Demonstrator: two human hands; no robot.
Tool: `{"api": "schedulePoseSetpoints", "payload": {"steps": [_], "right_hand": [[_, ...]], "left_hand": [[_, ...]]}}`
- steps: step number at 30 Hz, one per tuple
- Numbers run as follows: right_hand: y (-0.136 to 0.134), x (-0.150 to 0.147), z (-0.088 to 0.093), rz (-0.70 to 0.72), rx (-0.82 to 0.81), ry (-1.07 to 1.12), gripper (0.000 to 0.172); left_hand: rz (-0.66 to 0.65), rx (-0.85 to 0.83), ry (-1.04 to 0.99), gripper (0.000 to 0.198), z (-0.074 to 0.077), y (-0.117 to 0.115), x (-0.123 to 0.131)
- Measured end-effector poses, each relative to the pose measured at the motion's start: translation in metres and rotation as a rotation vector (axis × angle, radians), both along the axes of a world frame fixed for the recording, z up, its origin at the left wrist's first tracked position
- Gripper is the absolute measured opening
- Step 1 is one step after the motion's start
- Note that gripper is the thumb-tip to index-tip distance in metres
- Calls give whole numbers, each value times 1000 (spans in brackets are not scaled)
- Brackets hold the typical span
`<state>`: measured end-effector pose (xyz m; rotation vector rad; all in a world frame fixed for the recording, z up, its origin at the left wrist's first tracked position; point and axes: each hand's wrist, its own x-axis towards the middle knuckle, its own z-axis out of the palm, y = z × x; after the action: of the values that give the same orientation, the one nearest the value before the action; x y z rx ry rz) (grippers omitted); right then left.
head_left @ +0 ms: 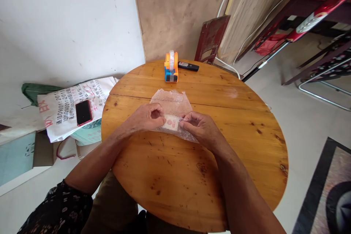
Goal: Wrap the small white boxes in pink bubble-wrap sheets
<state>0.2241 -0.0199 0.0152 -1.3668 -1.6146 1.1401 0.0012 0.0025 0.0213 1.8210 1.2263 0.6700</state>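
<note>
Black patterned sleeve at near left, its lower part cut off; the right forearm runs out of sight on the near side. Both hands grasp a small white packet with red print: left hand pinching its left end, right hand its right. Print too small to read. Fingertips cover both ends; cannot tell whether wrap is caught in the grip too.

Packet lies on a sheet of bubble wrap, mid-table, the sheet spreading to the far side and slightly right. Wrap well apart from the round edge of the wooden table; broad stretch of wood from the right hand to the right edge.

Orange-and-blue tape dispenser near the far edge, carrying a roll of pale tape. Black handheld device just right of it. Far left, beyond the table, a phone on a printed white sack, contents hidden.
</note>
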Motion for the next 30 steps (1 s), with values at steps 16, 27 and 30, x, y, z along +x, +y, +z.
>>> {"api": "schedulePoseSetpoints", "payload": {"steps": [16, 27, 30], "right_hand": [[-2, -7, 5, -110, -103, 105, 26], [-6, -9, 6, -111, -127, 101, 26], [-5, -8, 4, -98, -136, 78, 27]], "left_hand": [[7, -31, -302, 18, -15, 2, 10], [9, -88, -302, 17, -13, 1, 9], [14, -103, -310, 16, -13, 1, 9]]}}
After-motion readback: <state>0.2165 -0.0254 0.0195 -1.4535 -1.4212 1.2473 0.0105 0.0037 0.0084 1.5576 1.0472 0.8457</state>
